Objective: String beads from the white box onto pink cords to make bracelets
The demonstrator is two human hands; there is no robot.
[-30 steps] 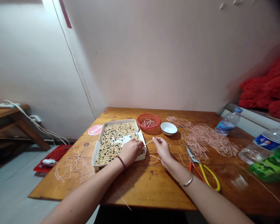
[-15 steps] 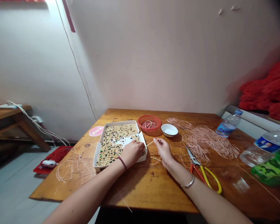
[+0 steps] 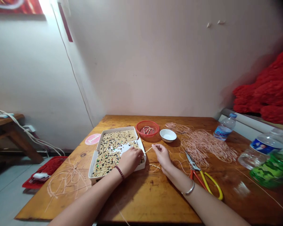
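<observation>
A short string of pale beads (image 3: 148, 150) runs between my two hands, just past the right side of the bead box (image 3: 143, 163). My left hand (image 3: 131, 159), with a dark bead bracelet at the wrist, reaches over the box and is closed at the string's left end; its fingertips are partly hidden. My right hand (image 3: 162, 157), wearing a silver bangle, pinches the other end between thumb and finger. Pale, black and a few green beads (image 3: 106, 153) fill most of the white box. Another beaded length (image 3: 155, 166) lies on the table below my right hand.
Behind stand a red basket (image 3: 138, 130) holding beaded strands and a small white bowl (image 3: 168, 135). At right are pink cord (image 3: 202, 146), yellow-and-red-handled cutters (image 3: 198, 172), and bottles (image 3: 225, 127). Loose cords (image 3: 70, 175) lie left of the box on the wooden table (image 3: 153, 194).
The view has shifted, so the whole scene sits lower and slightly left. Both hands keep nearly the same place and hold on the bead string.
</observation>
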